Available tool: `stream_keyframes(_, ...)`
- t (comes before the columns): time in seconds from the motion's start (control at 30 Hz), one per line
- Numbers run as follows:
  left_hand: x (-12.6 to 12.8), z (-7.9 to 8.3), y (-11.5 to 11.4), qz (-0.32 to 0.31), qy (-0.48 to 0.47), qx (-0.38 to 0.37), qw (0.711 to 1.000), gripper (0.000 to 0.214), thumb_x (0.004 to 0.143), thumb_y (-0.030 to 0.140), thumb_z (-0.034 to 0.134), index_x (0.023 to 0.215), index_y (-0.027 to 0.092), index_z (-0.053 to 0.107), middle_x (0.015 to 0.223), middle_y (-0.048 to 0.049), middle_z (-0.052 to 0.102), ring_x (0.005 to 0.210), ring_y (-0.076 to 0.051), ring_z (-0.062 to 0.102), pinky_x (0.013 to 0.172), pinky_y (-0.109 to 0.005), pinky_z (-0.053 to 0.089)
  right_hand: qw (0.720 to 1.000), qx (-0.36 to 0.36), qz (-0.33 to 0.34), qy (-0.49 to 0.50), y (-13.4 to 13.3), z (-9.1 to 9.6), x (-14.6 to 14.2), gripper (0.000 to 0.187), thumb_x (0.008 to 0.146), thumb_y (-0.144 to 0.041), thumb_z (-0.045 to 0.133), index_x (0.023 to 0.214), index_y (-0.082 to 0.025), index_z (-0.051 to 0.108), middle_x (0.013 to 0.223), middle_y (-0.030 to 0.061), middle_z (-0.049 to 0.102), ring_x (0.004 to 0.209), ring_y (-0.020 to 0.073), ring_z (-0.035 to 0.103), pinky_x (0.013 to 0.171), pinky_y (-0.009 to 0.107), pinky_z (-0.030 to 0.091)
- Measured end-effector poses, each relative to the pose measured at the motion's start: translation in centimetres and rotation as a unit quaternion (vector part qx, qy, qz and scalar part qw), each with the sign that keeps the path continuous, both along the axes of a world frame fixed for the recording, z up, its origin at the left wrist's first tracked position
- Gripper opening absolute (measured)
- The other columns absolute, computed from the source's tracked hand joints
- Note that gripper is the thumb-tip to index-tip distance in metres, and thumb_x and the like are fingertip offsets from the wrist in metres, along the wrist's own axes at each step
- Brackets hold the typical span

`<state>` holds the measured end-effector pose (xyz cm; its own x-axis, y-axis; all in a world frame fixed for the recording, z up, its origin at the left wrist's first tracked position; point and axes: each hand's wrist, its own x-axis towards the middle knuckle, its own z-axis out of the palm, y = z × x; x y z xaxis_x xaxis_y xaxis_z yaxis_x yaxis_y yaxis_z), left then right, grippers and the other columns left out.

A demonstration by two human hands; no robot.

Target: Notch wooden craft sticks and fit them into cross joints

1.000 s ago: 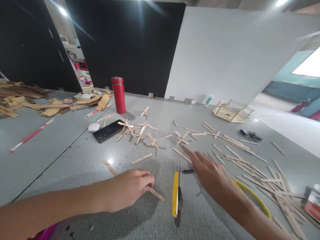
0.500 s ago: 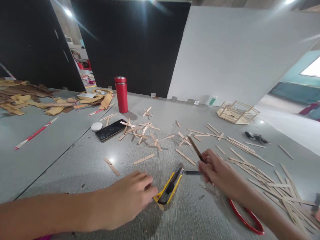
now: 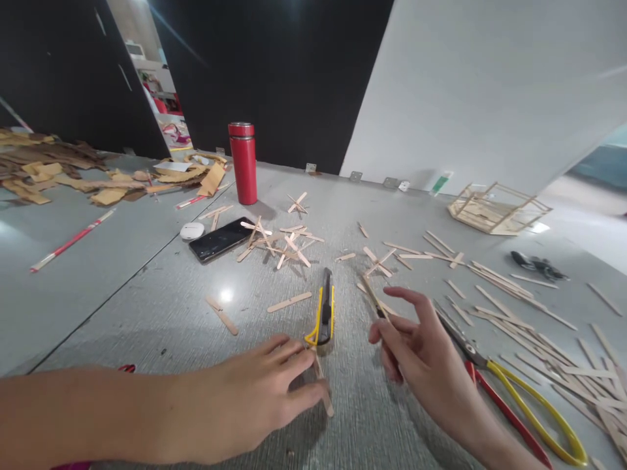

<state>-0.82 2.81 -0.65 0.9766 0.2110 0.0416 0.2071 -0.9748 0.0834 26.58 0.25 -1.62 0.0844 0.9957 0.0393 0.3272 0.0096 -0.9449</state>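
Observation:
My left hand reaches low over the table with its fingers apart. Its thumb and index finger touch a wooden craft stick lying flat. Just beyond them rests a yellow and black utility knife, its tip pointing away from me. My right hand pinches a thin brown stick with a dark part near the fingers; its exact kind is unclear. That hand's index finger is stretched out. Beside the right wrist lie scissor-like snips with one red and one yellow handle, partly covered by the forearm.
Crossed craft sticks lie mid-table, with many loose sticks at right. Further back are a phone, a white case, a red flask and a stick frame. Torn cardboard covers the far left.
The utility knife has turned and now lies farther from me, clear of my left fingers. My left hand has come onto the craft stick. My right index finger has straightened; the view has shifted.

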Motion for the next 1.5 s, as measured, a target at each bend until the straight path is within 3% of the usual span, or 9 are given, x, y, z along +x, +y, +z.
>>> stream_keyframes(0.17,-0.1,0.0,0.3,0.003,-0.023,-0.032,0.999,0.076,0.077,0.010,0.075,0.147,0.019,0.049,0.152,-0.0207,0.048,0.145,-0.035,0.043,0.114,-0.046,0.044,0.987,0.103,-0.021,-0.118,-1.7,1.6,-0.6,0.019,0.095,-0.041,0.071,0.105,-0.026,0.066,0.071,-0.0015,0.060,0.057,0.0145,0.054,0.048,0.025,0.045)
stream_keyframes(0.27,-0.3,-0.6,0.4,0.006,-0.021,-0.044,0.999,0.089,0.071,0.006,0.077,0.152,0.022,0.043,0.162,-0.0204,0.036,0.147,-0.038,0.041,0.117,-0.048,0.041,0.985,0.135,-0.022,-0.109,-2.5,1.2,-0.9,0.018,0.103,-0.040,0.058,0.099,-0.026,0.070,0.061,-0.0015,0.061,0.047,0.0129,0.049,0.041,0.023,0.042)
stream_keyframes(0.5,-0.4,-1.2,0.6,-0.009,-0.011,-0.027,1.000,0.091,0.071,0.005,0.075,0.154,0.017,0.040,0.161,-0.0246,0.037,0.144,-0.041,0.046,0.116,-0.053,0.041,0.986,0.111,0.081,-0.092,-3.9,-0.9,-1.8,0.023,0.109,-0.031,0.048,0.099,-0.025,0.067,0.061,-0.0038,0.063,0.040,0.0101,0.054,0.037,0.018,0.043)
stream_keyframes(0.73,-0.2,-1.1,0.7,-0.016,0.005,-0.020,1.000,0.091,0.072,0.004,0.074,0.154,0.018,0.039,0.161,-0.0258,0.037,0.145,-0.040,0.045,0.117,-0.055,0.042,0.968,0.158,0.082,-0.179,-3.3,-0.9,-2.9,0.016,0.101,-0.022,0.059,0.088,-0.024,0.067,0.069,-0.0031,0.069,0.054,0.0118,0.062,0.050,0.020,0.049)
stream_keyframes(1.03,-0.1,-1.7,1.2,-0.033,-0.024,-0.041,0.998,0.095,0.069,0.001,0.071,0.157,0.005,0.033,0.164,-0.0264,0.035,0.155,-0.035,0.030,0.128,-0.049,0.027,0.977,0.063,0.118,-0.167,-2.4,-1.5,-3.7,0.032,0.102,-0.032,0.057,0.074,-0.021,0.067,0.057,-0.0039,0.059,0.050,0.0119,0.049,0.048,0.024,0.040)
stream_keyframes(1.13,-0.1,-1.6,1.3,-0.038,-0.009,-0.034,0.999,0.102,0.069,0.002,0.072,0.160,0.010,0.028,0.168,-0.0232,0.029,0.157,-0.034,0.028,0.129,-0.049,0.025,0.979,0.082,0.126,-0.136,-2.5,-1.6,-3.4,0.024,0.103,-0.030,0.055,0.088,-0.021,0.071,0.062,-0.0033,0.064,0.049,0.0112,0.053,0.050,0.023,0.043)
stream_keyframes(1.3,0.0,-1.5,1.2,-0.029,-0.059,-0.009,0.998,0.067,0.084,0.008,0.068,0.147,0.010,0.049,0.157,-0.0226,0.048,0.147,-0.034,0.044,0.125,-0.049,0.033,0.975,0.125,0.121,-0.141,-2.8,-1.9,-2.6,0.021,0.105,-0.028,0.053,0.098,-0.022,0.072,0.065,-0.0037,0.068,0.050,0.0108,0.060,0.052,0.022,0.047)
stream_keyframes(1.4,0.2,-1.3,1.4,0.001,-0.104,-0.007,0.995,0.039,0.091,0.007,0.062,0.130,0.014,0.062,0.136,-0.0159,0.066,0.129,-0.029,0.061,0.116,-0.045,0.043,0.968,0.160,0.103,-0.164,-2.7,-2.4,-2.4,0.014,0.104,-0.024,0.056,0.105,-0.024,0.071,0.074,-0.0031,0.071,0.056,0.0104,0.061,0.055,0.022,0.048)
stream_keyframes(1.5,0.4,-1.1,1.6,0.022,-0.121,-0.010,0.992,0.026,0.094,0.006,0.059,0.118,0.014,0.066,0.113,-0.0111,0.073,0.109,-0.026,0.068,0.104,-0.043,0.050,0.958,0.187,0.122,-0.180,-2.5,-2.5,-2.5,0.017,0.104,-0.018,0.055,0.116,-0.024,0.066,0.087,-0.0008,0.071,0.067,0.0113,0.064,0.063,0.023,0.049)
